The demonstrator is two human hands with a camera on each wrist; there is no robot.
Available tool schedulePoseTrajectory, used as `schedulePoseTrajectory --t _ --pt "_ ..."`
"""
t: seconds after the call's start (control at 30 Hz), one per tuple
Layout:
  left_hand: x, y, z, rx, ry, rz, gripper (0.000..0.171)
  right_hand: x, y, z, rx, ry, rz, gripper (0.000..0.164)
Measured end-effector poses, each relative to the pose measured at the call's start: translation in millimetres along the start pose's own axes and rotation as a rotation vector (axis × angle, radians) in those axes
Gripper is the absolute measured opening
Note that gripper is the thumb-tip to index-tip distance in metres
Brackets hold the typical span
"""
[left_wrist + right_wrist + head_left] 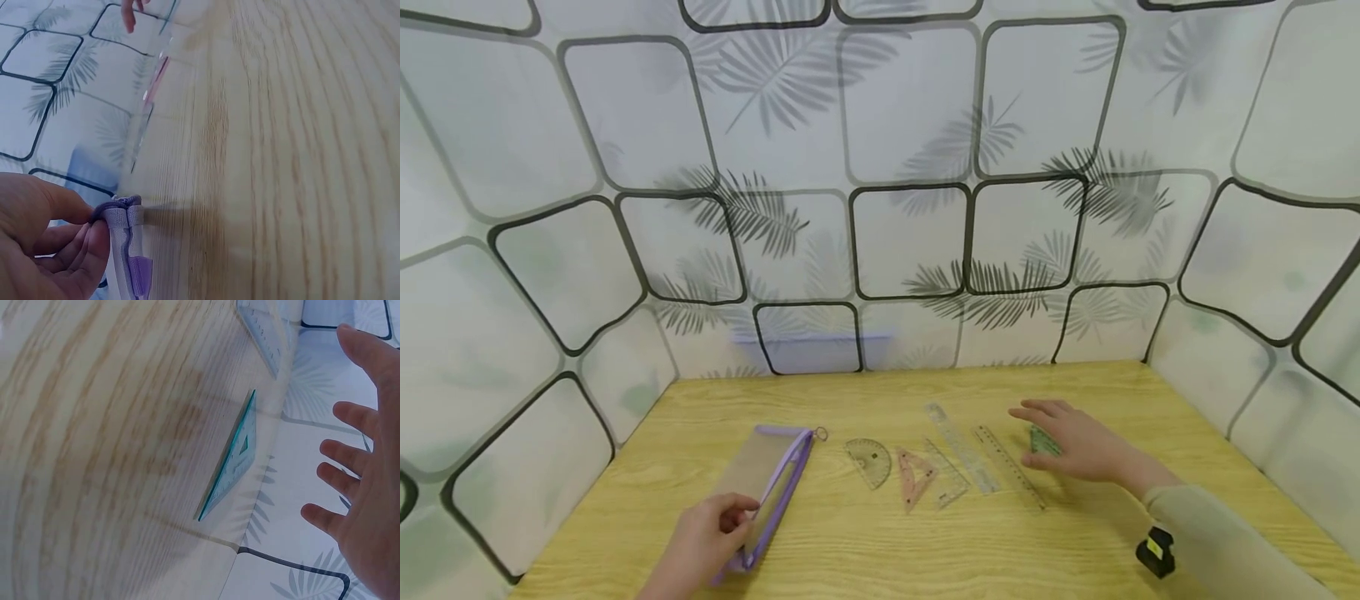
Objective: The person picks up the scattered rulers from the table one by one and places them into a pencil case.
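At the left of the head view, my left hand (703, 533) pinches the near edge of a pouch (751, 462) with purple zipped trim and a ring at its far end. The left wrist view shows thumb and fingers on the purple zip end (128, 215). My right hand (1078, 442) hovers with spread fingers over a green set square (1043, 442), hiding part of it. In the right wrist view the green set square (236, 456) lies flat on the table, apart from the extended fingers (344, 462).
Between the hands lie a clear protractor (869, 462), a pink set square (907, 483), a clear set square (953, 492), a wide ruler (961, 447) and a narrower ruler (1009, 465). A small black item (1156, 552) shows by the right sleeve. Patterned walls (910, 242) enclose the wooden table (850, 550).
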State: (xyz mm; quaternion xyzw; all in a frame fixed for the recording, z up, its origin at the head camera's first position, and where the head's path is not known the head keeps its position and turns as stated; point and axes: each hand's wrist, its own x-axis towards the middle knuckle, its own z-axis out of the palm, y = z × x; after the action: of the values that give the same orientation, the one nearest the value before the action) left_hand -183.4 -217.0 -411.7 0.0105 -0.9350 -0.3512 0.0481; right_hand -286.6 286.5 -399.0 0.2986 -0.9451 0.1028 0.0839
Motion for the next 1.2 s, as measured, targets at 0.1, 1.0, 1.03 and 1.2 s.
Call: schedulePoseTrajectory --t 0.1,1.0,1.03,1.2 --pt "-1.5 3.5 0.3 -0.019 -0.016 -0.023 0.018 0.1 1.4 2.0 0.0 0.003 -0.007 0.069" --pt "-18.3 5.5 3.8 -0.159 -0.075 -0.062 0.029 -5.5 36.0 4.6 0.098 -0.028 0.079 0.081" --pt "-19.1 5.7 3.5 -0.173 -0.087 -0.054 0.03 -5.6 36.2 4.5 0.101 -0.035 0.081 0.081" --pt "-22.6 8.4 3.6 -0.226 -0.115 -0.034 0.033 -4.3 38.3 6.6 0.099 -0.053 0.088 0.081"
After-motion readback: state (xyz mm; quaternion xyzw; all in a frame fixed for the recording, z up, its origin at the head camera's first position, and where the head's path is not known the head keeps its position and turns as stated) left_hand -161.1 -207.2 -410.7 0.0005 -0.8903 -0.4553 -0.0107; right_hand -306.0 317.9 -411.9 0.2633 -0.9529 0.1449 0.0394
